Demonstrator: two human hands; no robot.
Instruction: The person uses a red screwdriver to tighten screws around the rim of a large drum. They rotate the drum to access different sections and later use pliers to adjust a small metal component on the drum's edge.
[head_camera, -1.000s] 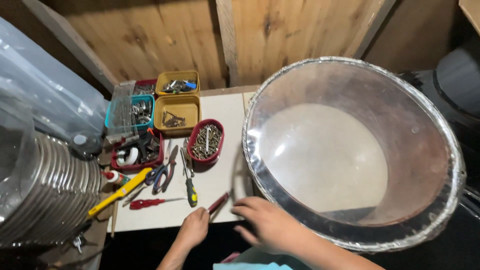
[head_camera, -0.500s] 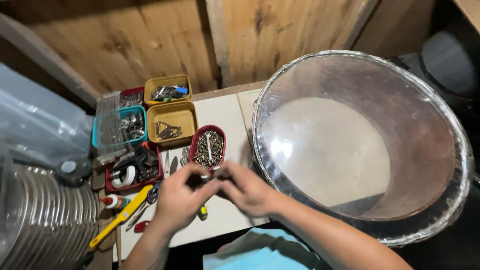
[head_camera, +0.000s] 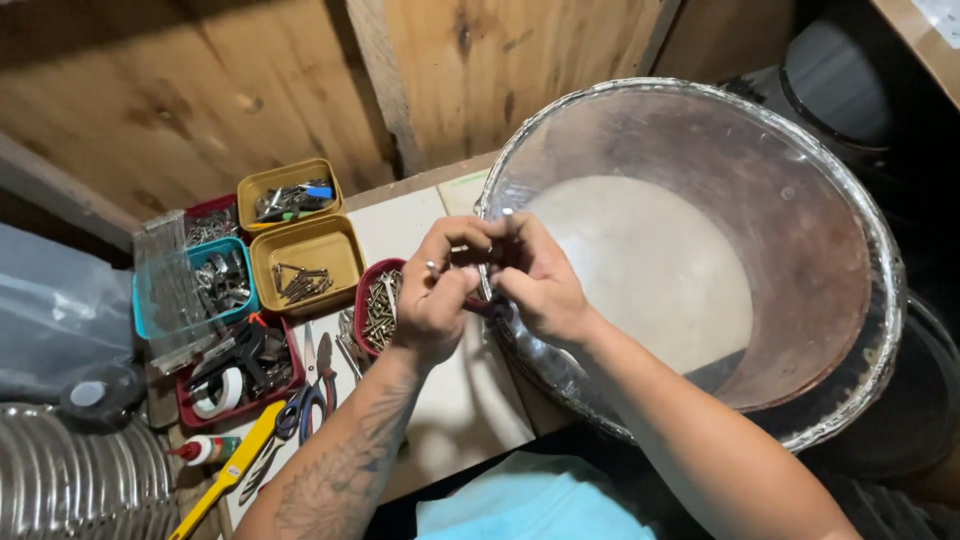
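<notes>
Wooden plank wall (head_camera: 300, 90) behind white worktop (head_camera: 470, 390). Left hand (head_camera: 435, 290) and right hand (head_camera: 535, 280) meet at frame centre, fingertips pinched shut on small metal part (head_camera: 432, 267), too small to identify. Red tray of screws (head_camera: 378, 310) at 9 o'clock of hands, just beside. Large round metal-rimmed basin (head_camera: 700, 250) at 3 o'clock, under right hand. Yellow trays (head_camera: 305, 265) at 10 o'clock.
</notes>
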